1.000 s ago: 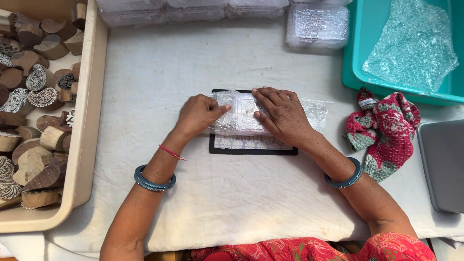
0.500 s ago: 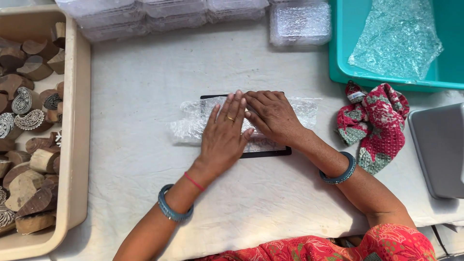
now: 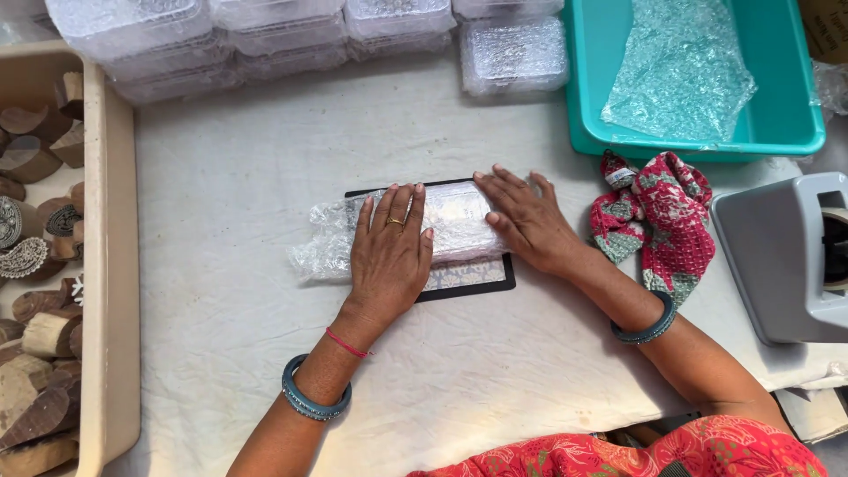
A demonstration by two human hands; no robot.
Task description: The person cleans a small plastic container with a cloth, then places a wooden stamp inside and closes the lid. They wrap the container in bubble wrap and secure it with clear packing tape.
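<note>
Two flat hands, left hand (image 3: 389,252) and right hand (image 3: 523,221), grip spread, pressing bubble-wrapped parcel (image 3: 397,231), bare cloth around.

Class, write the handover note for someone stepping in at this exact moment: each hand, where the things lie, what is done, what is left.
Left hand: flat, palm down on the bubble-wrapped bundle, holding nothing.
Right hand: flat, pressing the bundle's right end.
The bundle lies across a black-edged mat on the white cloth; loose wrap sticks out at its left.
Done: wrap lies over the piece.
Left: the left end looks unfolded and no tape shows.
Nearby: wooden blocks in the beige tray, spare bubble wrap in the teal tub.
</note>
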